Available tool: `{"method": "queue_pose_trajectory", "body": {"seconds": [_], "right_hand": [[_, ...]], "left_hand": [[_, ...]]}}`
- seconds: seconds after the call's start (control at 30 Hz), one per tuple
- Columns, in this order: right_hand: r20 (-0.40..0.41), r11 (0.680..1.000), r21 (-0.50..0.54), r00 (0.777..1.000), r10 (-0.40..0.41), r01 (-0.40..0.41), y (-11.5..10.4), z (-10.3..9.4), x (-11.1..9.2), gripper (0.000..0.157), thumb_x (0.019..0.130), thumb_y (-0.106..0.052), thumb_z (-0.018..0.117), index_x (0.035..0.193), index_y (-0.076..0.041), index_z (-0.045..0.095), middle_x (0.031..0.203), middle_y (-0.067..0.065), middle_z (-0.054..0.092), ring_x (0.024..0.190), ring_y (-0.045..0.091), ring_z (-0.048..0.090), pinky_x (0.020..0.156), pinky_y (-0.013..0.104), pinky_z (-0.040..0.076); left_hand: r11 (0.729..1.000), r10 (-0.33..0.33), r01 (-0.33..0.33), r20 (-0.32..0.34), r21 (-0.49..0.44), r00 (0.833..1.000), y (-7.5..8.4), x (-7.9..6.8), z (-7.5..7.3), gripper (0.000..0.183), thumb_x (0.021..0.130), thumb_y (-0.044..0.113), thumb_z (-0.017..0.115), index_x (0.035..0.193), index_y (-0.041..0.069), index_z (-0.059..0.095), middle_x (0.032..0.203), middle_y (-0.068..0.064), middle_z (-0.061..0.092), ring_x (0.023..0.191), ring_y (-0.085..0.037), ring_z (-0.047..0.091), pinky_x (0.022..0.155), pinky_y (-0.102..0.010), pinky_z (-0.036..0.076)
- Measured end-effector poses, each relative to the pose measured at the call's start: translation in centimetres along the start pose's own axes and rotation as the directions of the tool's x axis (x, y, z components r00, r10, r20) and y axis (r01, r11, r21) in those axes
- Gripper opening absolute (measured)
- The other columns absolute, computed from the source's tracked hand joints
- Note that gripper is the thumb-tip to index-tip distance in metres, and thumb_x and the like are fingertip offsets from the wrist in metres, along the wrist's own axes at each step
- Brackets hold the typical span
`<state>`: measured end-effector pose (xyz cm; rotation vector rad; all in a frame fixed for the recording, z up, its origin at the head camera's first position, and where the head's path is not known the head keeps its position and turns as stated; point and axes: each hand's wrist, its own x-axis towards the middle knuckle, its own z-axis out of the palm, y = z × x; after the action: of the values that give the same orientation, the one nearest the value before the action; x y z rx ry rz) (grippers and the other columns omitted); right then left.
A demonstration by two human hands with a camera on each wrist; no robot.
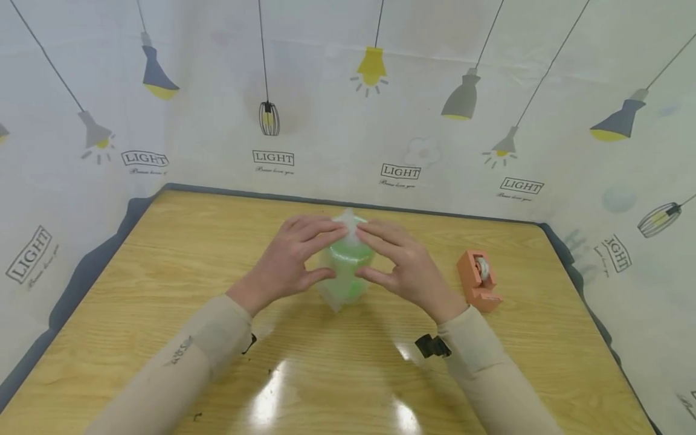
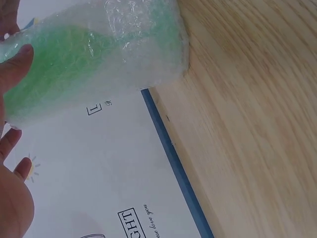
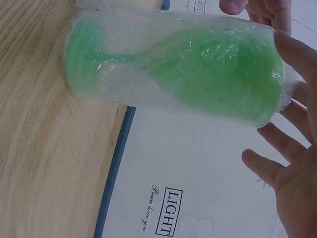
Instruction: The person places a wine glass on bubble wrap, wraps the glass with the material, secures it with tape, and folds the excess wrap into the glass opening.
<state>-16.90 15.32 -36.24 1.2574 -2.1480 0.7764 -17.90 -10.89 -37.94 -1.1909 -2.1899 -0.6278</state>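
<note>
A green stemmed glass (image 3: 213,69), seen through clear bubble wrap (image 3: 133,87), stands upright on the wooden table in the head view. The wrap (image 2: 148,69) goes around the whole glass, and a loose corner sticks up at the top. My left hand (image 1: 290,257) is at the left of the glass's top, fingers extended with their tips on the wrap and the thumb lower down. From the right, my right hand (image 1: 405,263) mirrors it, fingertips touching the wrap near the rim. In the right wrist view its fingers are spread and mostly straight.
An orange tape dispenser (image 1: 480,281) with a roll of tape stands on the table (image 1: 217,241) to the right of my right hand. A white sheet (image 1: 321,133) printed with lamps and the word LIGHT hangs behind the table and along its sides.
</note>
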Motion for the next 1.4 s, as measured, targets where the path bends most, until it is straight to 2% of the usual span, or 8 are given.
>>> {"method": "queue_pose_trajectory", "body": {"seconds": [0.1, 0.3, 0.47, 0.53, 0.73, 0.87, 1.07, 1.4], "right_hand": [[0.030, 1.000, -0.017, 0.999, 0.013, -0.012, -0.06, -0.05, 0.09, 0.069, 0.073, -0.012, 0.094, 0.133, 0.005, 0.065, 0.135, 0.022, 0.065, 0.128, 0.043, 0.058, 0.108, 0.052, 0.051], [0.049, 0.999, -0.020, 0.998, 0.041, -0.040, -0.04, 0.09, 0.35, 0.062, 0.076, -0.010, 0.092, 0.131, 0.004, 0.068, 0.131, 0.019, 0.068, 0.125, 0.039, 0.060, 0.104, 0.051, 0.053], [0.046, 0.999, -0.014, 0.998, 0.048, -0.048, 0.09, 0.25, 0.45, 0.056, 0.076, -0.011, 0.091, 0.127, 0.003, 0.071, 0.128, 0.018, 0.070, 0.124, 0.039, 0.061, 0.103, 0.051, 0.054], [0.046, 0.999, -0.011, 0.998, 0.051, -0.050, 0.14, 0.28, 0.45, 0.055, 0.077, -0.012, 0.091, 0.126, 0.002, 0.071, 0.127, 0.018, 0.071, 0.124, 0.039, 0.061, 0.103, 0.051, 0.054], [0.054, 0.998, -0.012, 0.997, 0.060, -0.059, 0.13, 0.24, 0.47, 0.053, 0.078, -0.012, 0.090, 0.126, 0.001, 0.072, 0.127, 0.018, 0.071, 0.124, 0.038, 0.061, 0.103, 0.051, 0.054], [0.064, 0.998, -0.013, 0.996, 0.068, -0.068, 0.09, 0.22, 0.44, 0.052, 0.079, -0.012, 0.090, 0.126, 0.000, 0.072, 0.126, 0.017, 0.072, 0.124, 0.038, 0.061, 0.102, 0.050, 0.055], [0.062, 0.998, -0.014, 0.996, 0.068, -0.067, 0.14, 0.24, 0.33, 0.052, 0.079, -0.012, 0.090, 0.126, 0.001, 0.072, 0.126, 0.017, 0.072, 0.123, 0.038, 0.061, 0.102, 0.050, 0.055], [0.070, 0.999, -0.021, 0.997, 0.042, -0.041, 0.24, 0.20, 0.20, 0.050, 0.081, -0.011, 0.088, 0.126, 0.002, 0.071, 0.126, 0.018, 0.072, 0.125, 0.040, 0.060, 0.103, 0.052, 0.054]], "left_hand": [[1.000, -0.001, 0.001, 0.011, 0.009, 1.000, -0.02, -0.04, -0.07, 0.081, 0.070, 0.027, 0.097, 0.141, 0.009, 0.062, 0.139, -0.007, 0.063, 0.132, -0.031, 0.055, 0.109, -0.051, 0.044], [1.000, -0.022, 0.022, 0.007, -0.022, 1.000, 0.05, -0.01, -0.06, 0.077, 0.069, 0.022, 0.097, 0.138, 0.010, 0.064, 0.141, -0.011, 0.060, 0.130, -0.033, 0.055, 0.106, -0.053, 0.046], [0.996, -0.053, 0.054, 0.019, -0.070, 0.998, 0.03, 0.30, -0.11, 0.073, 0.069, 0.018, 0.098, 0.134, 0.012, 0.065, 0.154, -0.017, 0.046, 0.128, -0.035, 0.055, 0.108, -0.057, 0.047], [0.995, -0.058, 0.060, 0.031, -0.082, 0.998, 0.03, 0.47, -0.18, 0.072, 0.069, 0.018, 0.098, 0.133, 0.012, 0.065, 0.159, -0.016, 0.043, 0.130, -0.034, 0.055, 0.108, -0.056, 0.046], [0.995, -0.071, 0.076, 0.083, -0.058, 0.994, 0.20, 0.67, -0.50, 0.071, 0.069, 0.019, 0.097, 0.132, 0.011, 0.065, 0.155, -0.008, 0.052, 0.136, -0.032, 0.051, 0.111, -0.054, 0.044], [0.994, -0.087, 0.093, 0.087, -0.065, 0.992, 0.27, 0.64, -0.46, 0.074, 0.070, 0.018, 0.097, 0.134, 0.010, 0.063, 0.148, -0.007, 0.057, 0.135, -0.032, 0.052, 0.114, -0.052, 0.042], [0.990, -0.106, 0.110, 0.053, -0.083, 0.993, 0.32, 0.48, -0.25, 0.090, 0.068, 0.015, 0.098, 0.146, 0.008, 0.051, 0.138, -0.010, 0.062, 0.131, -0.031, 0.055, 0.114, -0.050, 0.042], [0.999, -0.018, 0.016, -0.027, -0.049, 0.999, 0.08, 0.23, 0.32, 0.077, 0.067, 0.018, 0.098, 0.136, 0.008, 0.065, 0.137, -0.007, 0.065, 0.128, -0.030, 0.057, 0.107, -0.050, 0.047]]}}
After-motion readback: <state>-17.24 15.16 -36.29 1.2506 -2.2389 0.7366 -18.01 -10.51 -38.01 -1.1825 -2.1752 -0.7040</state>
